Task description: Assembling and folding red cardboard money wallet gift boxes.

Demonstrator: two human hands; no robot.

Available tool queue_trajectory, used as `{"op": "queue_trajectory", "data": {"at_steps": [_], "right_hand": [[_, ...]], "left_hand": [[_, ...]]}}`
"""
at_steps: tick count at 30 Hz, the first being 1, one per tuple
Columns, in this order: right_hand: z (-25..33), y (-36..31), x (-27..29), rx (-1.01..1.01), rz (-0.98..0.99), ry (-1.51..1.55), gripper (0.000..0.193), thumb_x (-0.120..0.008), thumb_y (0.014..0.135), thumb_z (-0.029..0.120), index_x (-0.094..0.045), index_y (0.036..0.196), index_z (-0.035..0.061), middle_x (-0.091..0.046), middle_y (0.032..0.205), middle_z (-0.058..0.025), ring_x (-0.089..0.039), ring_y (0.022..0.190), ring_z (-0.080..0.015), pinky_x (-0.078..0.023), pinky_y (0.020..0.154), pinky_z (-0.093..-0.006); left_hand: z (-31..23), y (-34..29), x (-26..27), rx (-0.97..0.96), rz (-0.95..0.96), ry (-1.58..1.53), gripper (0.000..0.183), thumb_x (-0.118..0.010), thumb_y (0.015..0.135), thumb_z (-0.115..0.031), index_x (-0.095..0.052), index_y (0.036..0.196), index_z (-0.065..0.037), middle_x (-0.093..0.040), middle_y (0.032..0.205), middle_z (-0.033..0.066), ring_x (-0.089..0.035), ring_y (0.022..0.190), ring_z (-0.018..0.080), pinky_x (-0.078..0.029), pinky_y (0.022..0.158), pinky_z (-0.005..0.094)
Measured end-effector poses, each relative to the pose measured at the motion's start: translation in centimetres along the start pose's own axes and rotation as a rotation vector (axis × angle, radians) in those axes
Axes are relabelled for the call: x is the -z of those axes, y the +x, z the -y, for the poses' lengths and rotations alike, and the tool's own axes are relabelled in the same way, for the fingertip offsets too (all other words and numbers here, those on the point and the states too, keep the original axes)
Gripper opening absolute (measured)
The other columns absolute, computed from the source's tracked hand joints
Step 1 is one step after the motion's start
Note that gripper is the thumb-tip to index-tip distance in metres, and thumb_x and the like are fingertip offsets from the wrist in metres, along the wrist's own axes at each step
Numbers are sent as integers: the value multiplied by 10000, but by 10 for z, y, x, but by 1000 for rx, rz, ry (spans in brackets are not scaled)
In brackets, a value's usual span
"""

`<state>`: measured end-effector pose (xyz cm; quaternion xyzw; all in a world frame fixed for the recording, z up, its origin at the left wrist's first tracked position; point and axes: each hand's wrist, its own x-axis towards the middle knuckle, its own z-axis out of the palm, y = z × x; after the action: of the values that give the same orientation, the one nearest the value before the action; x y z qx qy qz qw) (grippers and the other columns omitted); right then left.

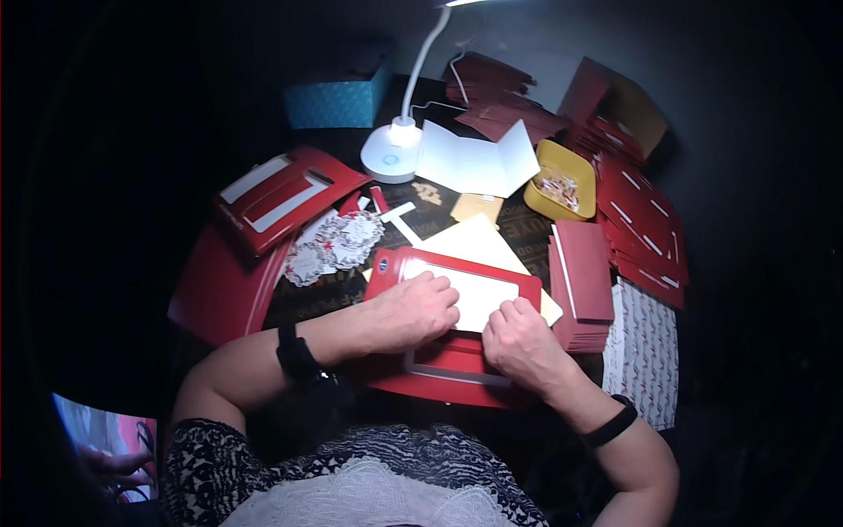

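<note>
A cream insert (479,294) lies in the window of a red card (448,351), which sits open on the table's (527,224) near edge, directly in front of the person. Both hands rest on it. The left hand (411,312) lies flat, palm down, fingers pressing the insert's left part; it grips nothing, just bears down. The right hand (522,342) is curled at the insert's lower right corner, fingertips touching that edge; whether it pinches the corner or only presses it cannot be told. So the insert lies under and between the two hands, its bare middle showing between them.

A cream sheet (479,239) peeks out from behind the card. Just to the right stands a stack of red cards (584,281), with a patterned paper (645,351) beyond it. To the left lie lacy cutouts (338,241) and more red frames (285,198). Farther back sit a white lamp (392,149), a folded white card (479,162), a yellow tray (560,180) of small bits, and a teal box (338,101). Red envelopes (645,220) spread along the right side.
</note>
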<state>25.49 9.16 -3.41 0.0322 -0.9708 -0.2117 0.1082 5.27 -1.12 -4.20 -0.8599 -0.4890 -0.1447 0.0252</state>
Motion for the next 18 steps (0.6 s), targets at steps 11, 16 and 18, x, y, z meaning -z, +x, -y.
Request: {"op": "queue_trajectory", "data": {"at_steps": [11, 16, 18], "right_hand": [[32, -1, 15, -149, 290, -94, 141, -564, 750, 138, -648, 757, 25, -518, 751, -74, -497, 766, -207, -377, 691, -327], [42, -5, 18, -228, 304, -102, 146, -564, 751, 135, -650, 794, 25, -494, 788, -70, -491, 788, -204, -365, 688, -324], [43, -4, 18, -265, 308, -43, 177, -557, 763, 133, -647, 841, 2, -504, 797, -77, -496, 793, -207, -370, 697, -330]], "left_hand": [[-4, -9, 13, 59, 42, -84, 86, -604, 780, -105, -652, 789, -34, -564, 828, 76, -548, 883, 230, -426, 792, 355], [-1, -9, 16, 47, 66, -106, 85, -595, 786, -87, -651, 823, -35, -557, 828, 74, -542, 861, 234, -422, 777, 351], [1, -10, 17, 50, 73, -91, 96, -594, 786, -79, -649, 853, -38, -550, 822, 69, -537, 843, 233, -419, 755, 345]]}}
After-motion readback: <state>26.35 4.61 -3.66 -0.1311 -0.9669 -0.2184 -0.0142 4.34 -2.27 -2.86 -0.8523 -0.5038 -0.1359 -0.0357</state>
